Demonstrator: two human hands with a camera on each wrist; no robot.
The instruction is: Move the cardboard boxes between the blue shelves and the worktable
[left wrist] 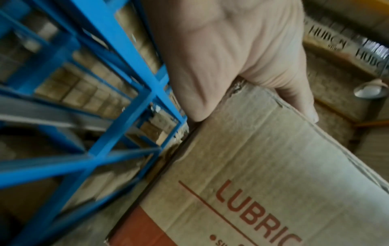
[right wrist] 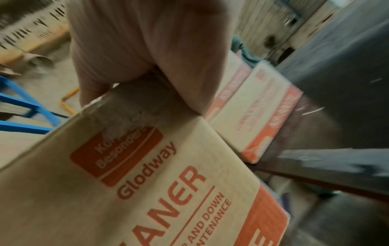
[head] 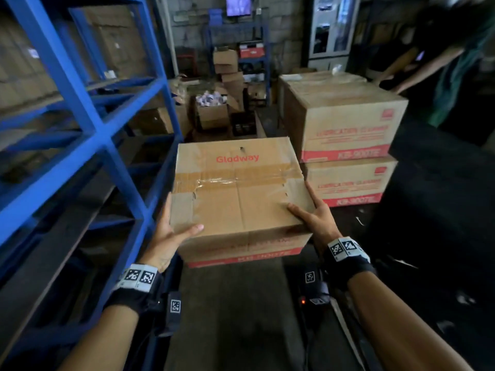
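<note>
Both forearms are bare; each wrist wears a black strap (head: 348, 266) with white square-code tags (head: 139, 277); small black devices hang beneath.

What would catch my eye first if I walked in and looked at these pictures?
First, the taped cardboard box marked "Glodway", held up in the middle of the head view with the left hand and right hand gripping its near corners. Next, the bright blue shelves filling the left side. Then the two stacked matching boxes just right of the held one.
</note>
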